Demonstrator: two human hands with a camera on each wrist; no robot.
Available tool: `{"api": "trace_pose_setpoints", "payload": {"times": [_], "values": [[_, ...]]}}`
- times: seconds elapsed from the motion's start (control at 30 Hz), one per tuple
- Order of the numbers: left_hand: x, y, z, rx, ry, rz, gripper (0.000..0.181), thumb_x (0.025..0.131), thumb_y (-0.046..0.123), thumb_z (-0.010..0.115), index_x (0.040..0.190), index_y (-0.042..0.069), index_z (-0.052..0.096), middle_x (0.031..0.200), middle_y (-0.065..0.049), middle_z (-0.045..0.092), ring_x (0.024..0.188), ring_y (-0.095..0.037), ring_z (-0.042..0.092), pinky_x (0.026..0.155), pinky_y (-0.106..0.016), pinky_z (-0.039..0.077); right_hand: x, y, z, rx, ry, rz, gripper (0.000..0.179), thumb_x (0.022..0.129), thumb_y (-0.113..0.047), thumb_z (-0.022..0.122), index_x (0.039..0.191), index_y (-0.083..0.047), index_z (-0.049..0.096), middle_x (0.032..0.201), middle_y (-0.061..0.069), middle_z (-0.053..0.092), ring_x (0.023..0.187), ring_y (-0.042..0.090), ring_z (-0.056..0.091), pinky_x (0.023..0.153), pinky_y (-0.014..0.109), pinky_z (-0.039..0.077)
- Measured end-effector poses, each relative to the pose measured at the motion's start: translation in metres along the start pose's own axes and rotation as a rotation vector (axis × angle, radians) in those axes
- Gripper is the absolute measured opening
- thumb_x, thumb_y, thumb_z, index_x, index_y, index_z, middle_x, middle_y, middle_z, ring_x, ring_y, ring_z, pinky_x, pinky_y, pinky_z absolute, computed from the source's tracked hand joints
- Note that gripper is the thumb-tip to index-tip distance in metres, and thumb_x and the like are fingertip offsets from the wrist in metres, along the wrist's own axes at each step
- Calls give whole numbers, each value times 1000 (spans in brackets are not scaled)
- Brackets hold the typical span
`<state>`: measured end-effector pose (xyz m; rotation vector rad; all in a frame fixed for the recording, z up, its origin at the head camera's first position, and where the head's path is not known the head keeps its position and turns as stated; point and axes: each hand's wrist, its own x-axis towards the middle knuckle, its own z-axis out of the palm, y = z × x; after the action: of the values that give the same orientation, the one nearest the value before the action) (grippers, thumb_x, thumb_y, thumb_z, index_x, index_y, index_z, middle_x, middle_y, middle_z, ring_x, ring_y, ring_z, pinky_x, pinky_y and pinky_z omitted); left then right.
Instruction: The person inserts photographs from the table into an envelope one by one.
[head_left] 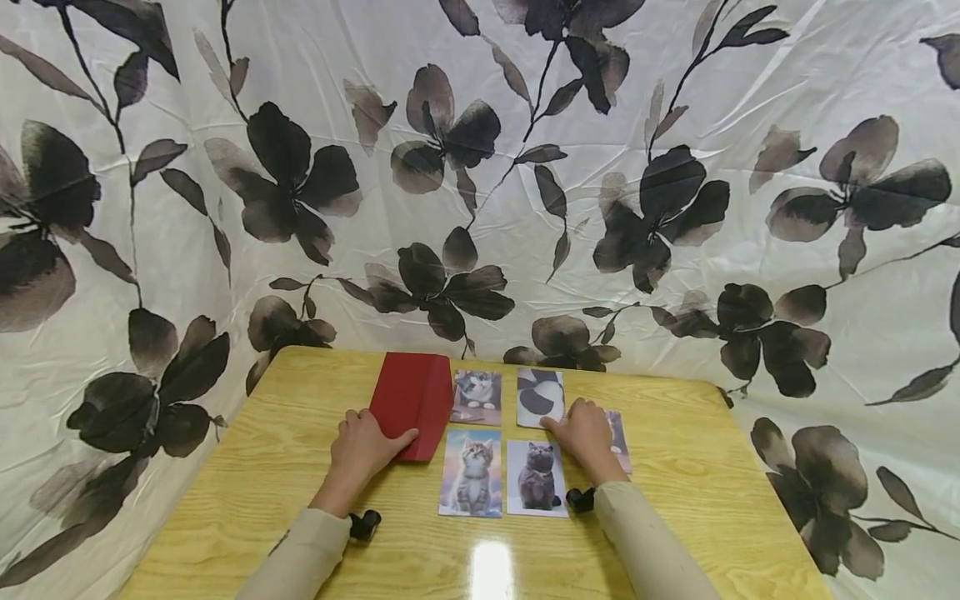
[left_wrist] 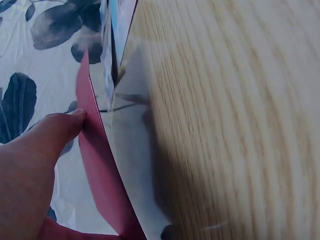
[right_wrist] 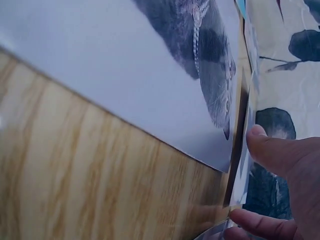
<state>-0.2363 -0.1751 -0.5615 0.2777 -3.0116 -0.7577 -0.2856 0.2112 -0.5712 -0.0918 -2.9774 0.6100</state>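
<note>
Red envelope (head_left: 405, 396) gripped by left hand (head_left: 363, 446); right hand (head_left: 587, 433) touching black-and-white card (head_left: 539, 397)

Head view: The envelope is lying toward the far left of the wooden table (head_left: 225, 517), a crease running along its right part. The left hand is gripping its near end, thumb over the face, fingers at the left edge. The tabby card (head_left: 477, 398) is lying just beside it. The kitten card (head_left: 470, 479) and grey card (head_left: 536, 477) are lying nearer the person, side by side. The right hand is touching the near right corner of the black-and-white card; whether it is pinching cannot be told. A fifth card (head_left: 618, 442) is showing partly behind that hand. Flowered cloth (head_left: 322, 142) is hanging behind.

Left wrist view: The thumb is pressing on the envelope. Whether the whole envelope is resting flat cannot be told.

Right wrist view: The grey card is filling the upper part; thumb and fingers are reaching past it to a card seen nearly edge-on.
</note>
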Motion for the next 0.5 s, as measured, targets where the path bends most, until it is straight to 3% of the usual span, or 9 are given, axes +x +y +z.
{"api": "trace_pose_setpoints", "payload": {"times": [0.3, 0.5], "values": [[-6, -2, 4, 2, 16, 10, 92, 85, 65, 80, 119, -18, 57, 114, -31, 54, 103, -44, 56, 81, -60, 57, -3, 1, 6, -20, -21, 31, 59, 83, -57, 87, 81, -7, 56, 82, 11, 58, 73, 31, 61, 65, 48, 52], [-3, 0, 2, -8, 22, 5, 95, 85, 65, 80, 122, -18, 55, 115, -30, 54, 103, -44, 56, 82, -59, 57, 0, -8, 0, -47, -31, 91, 59, 84, -58, 85, 80, -7, 55, 86, 14, 61, 83, 39, 65, 73, 56, 54]]}}
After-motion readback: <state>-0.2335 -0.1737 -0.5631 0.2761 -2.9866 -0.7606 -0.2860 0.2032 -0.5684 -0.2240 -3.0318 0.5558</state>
